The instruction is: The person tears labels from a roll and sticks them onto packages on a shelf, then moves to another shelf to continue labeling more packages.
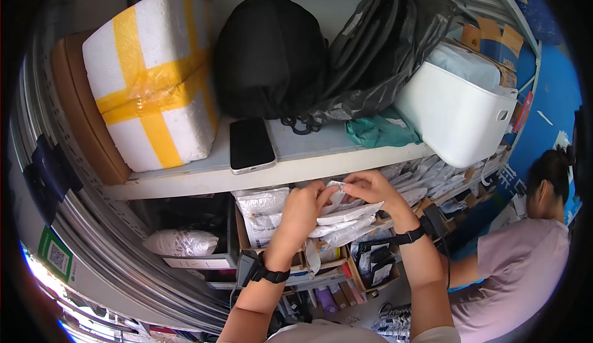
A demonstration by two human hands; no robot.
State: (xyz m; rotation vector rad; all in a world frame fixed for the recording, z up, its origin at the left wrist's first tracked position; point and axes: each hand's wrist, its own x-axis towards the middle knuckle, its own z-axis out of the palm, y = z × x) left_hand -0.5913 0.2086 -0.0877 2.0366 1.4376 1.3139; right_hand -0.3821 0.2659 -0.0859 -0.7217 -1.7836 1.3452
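Sorting through soft white mailer parcels (pixel 346 214) stacked in an open cardboard box (pixel 247 235) just under the shelf board (pixel 296 158), the person works with both hands close together at the middle of the view. Largest first: on the shelf at ten o'clock stands one white foam box (pixel 151 80) crossed with yellow tape, at twelve o'clock one black backpack (pixel 270 56), at one o'clock one crumpled black plastic bag (pixel 380 53), and at two o'clock one white plastic bin (pixel 454 117); one co-worker in a pink shirt (pixel 525 269) bends at four o'clock. Smaller still, one teal cloth (pixel 380 130) lies beside the bin and one black phone (pixel 251 144) lies face up near the shelf edge. The parcels number at least four in the stack, though the exact count is hard to tell. The left hand (pixel 302 210) pinches the near edge of the top small parcel (pixel 338 190), and the right hand (pixel 370 188) closes finger and thumb on its far edge; each wrist carries one black strap, two in all. To do this well, I judge it best to keep both pinches on the edges, lift the parcel flat and clear of the stack, and avoid dragging the ones beneath.
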